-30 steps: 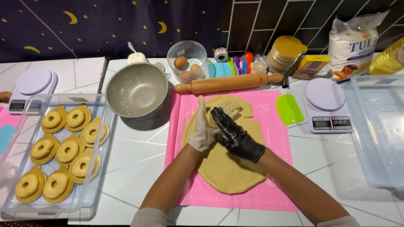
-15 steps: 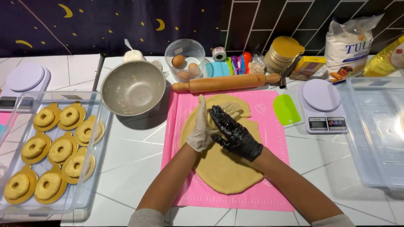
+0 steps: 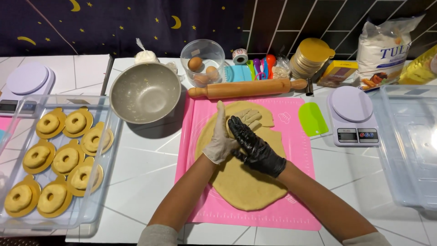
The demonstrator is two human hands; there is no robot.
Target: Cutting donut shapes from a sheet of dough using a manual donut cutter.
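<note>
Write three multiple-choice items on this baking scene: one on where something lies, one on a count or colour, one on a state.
1. Where does the rolling pin lie?
A. Inside the metal bowl
B. Along the far edge of the pink mat
C. In the clear tray with the doughnuts

2. What colours are the gloves on the hands?
A. Both black
B. Left hand white, right hand black
C. Both blue

3. What state is the metal bowl in?
A. Upright, with no dough in it
B. Turned upside down
C. Full of eggs

Answers:
1 B: the pin lies across the top of the mat, beyond the dough.
2 B: the left hand wears white, the right hand black.
3 A: its opening faces up and only smears show inside; the eggs sit in a separate clear bowl.
</note>
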